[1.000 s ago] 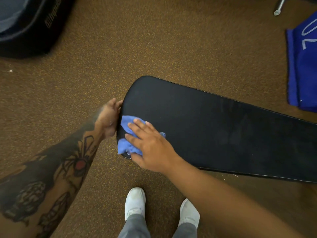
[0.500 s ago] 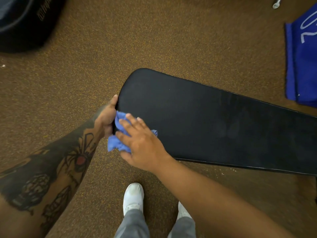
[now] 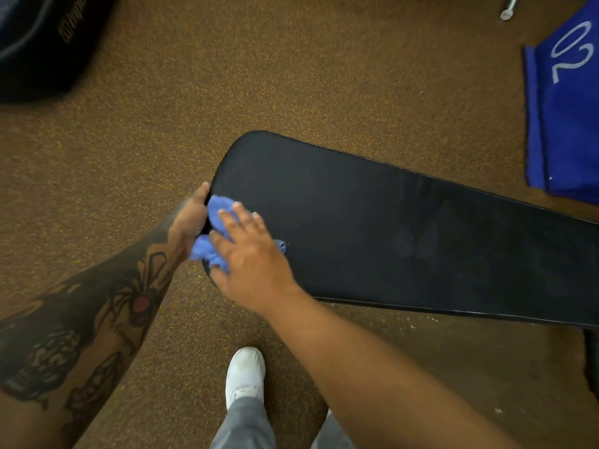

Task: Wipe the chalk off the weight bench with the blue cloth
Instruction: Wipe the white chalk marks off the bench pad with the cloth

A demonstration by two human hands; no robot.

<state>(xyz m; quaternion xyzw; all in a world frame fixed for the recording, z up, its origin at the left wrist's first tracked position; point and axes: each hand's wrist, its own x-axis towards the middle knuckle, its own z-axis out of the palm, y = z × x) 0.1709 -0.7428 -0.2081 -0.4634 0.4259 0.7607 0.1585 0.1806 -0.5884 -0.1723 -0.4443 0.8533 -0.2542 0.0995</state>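
Right hand (image 3: 251, 254): fingers straight and slightly spread, palm down, pressing flat on the blue cloth (image 3: 216, 209), nothing gripped. The cloth is bunched under the hand at the rounded end of the weight bench (image 3: 389, 241), showing past my fingertips at 10 o'clock and hanging a little off the bench edge at 8 o'clock. Left hand (image 3: 191, 217), at 9 o'clock of the cloth and touching it, grips the bench's end edge, thumb on top; its fingers are hidden behind the edge. The black pad runs off toward 3 o'clock, with faint pale smears (image 3: 421, 236) mid-surface. My white shoe (image 3: 245, 374) stands at 6 o'clock on brown speckled floor (image 3: 291, 76). A blue towel marked "02" (image 3: 567, 131) lies at 2 o'clock, a black bag (image 3: 39, 47) at 10 o'clock.
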